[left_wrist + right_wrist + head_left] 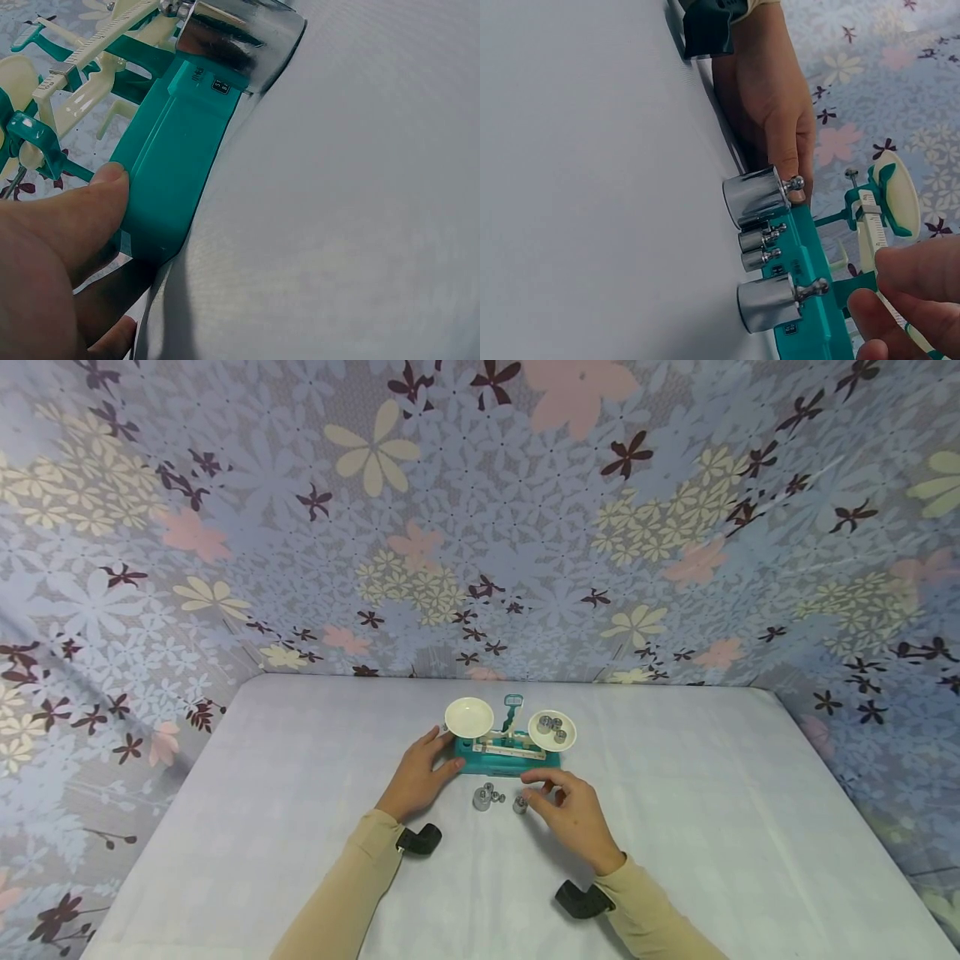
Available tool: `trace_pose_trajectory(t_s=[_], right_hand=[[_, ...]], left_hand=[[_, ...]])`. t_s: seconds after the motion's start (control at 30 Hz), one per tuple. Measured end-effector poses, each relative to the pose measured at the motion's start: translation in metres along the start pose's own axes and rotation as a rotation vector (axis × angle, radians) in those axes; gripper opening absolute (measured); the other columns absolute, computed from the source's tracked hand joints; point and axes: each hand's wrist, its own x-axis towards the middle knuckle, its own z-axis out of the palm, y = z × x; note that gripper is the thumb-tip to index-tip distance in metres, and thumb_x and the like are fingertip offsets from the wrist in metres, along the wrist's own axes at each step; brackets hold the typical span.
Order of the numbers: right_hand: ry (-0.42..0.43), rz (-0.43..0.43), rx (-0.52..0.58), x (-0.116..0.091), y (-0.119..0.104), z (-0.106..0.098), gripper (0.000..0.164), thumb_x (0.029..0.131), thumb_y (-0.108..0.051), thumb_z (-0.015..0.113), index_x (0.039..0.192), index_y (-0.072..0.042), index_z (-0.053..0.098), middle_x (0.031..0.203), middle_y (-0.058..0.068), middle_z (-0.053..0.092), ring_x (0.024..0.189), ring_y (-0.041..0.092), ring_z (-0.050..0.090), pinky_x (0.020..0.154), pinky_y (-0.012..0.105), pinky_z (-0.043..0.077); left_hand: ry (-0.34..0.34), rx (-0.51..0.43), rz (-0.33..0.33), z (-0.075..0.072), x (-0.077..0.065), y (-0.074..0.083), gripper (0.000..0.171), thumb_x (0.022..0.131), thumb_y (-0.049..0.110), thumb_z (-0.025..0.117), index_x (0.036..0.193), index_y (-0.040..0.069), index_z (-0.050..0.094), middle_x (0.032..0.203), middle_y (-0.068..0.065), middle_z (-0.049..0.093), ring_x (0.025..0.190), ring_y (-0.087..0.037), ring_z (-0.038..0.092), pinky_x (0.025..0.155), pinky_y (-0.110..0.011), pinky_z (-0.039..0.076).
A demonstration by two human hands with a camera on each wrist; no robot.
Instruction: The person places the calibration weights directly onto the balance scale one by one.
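A small green balance scale (507, 763) with a cream beam stands on the table. My left hand (418, 774) grips the left end of its base, the thumb (112, 184) along the front face and the other fingers round the end. Over a metal weight with a knob (520, 806) hovers my right hand (573, 814), thumb and fingers bent with a gap between them. In the right wrist view, its fingertips (870, 307) are apart from the knob of that weight (769, 304). Several more weights (482, 799) stand left of it, a large one among them.
The scale's left pan (469, 717) is bare. Its right pan (573, 737) sits lower and bears several small weights (547, 723). A white cloth covers the table (675, 760), and flowered fabric (480, 527) rises behind it. Each wrist wears a black camera mount (585, 902).
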Motion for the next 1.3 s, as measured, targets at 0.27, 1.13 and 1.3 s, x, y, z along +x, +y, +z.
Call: trace_pose_trajectory(t_s=[0.27, 1.13, 1.3], right_hand=[[-0.040, 0.026, 0.006, 0.001, 0.005, 0.001, 0.017, 0.087, -0.008, 0.078, 0.104, -0.008, 0.077, 0.086, -0.003, 0.066, 0.075, 0.014, 0.052, 0.061, 0.022, 0.040], [-0.125, 0.103, 0.000, 0.000, 0.009, 0.002, 0.011, 0.087, -0.008, 0.078, 0.098, -0.012, 0.078, 0.079, -0.001, 0.060, 0.068, 0.013, 0.049, 0.059, 0.023, 0.039], [-0.131, 0.107, -0.006, 0.001, 0.011, 0.003, 0.011, 0.087, -0.008, 0.078, 0.098, -0.013, 0.078, 0.079, -0.002, 0.060, 0.068, 0.014, 0.049, 0.060, 0.023, 0.040]], left_hand=[[0.003, 0.000, 0.003, 0.000, 0.000, -0.001, 0.059, 0.101, 0.037, 0.061, 0.149, 0.005, 0.048, 0.158, -0.023, 0.034, 0.146, -0.043, 0.031, 0.119, -0.060, 0.024], [-0.005, 0.004, -0.007, 0.001, 0.001, -0.001, 0.060, 0.101, 0.037, 0.061, 0.149, 0.005, 0.048, 0.158, -0.022, 0.034, 0.146, -0.042, 0.030, 0.119, -0.059, 0.025], [-0.002, 0.005, -0.003, 0.001, 0.001, -0.001, 0.059, 0.100, 0.036, 0.061, 0.149, 0.005, 0.048, 0.158, -0.022, 0.035, 0.146, -0.042, 0.031, 0.118, -0.060, 0.025]])
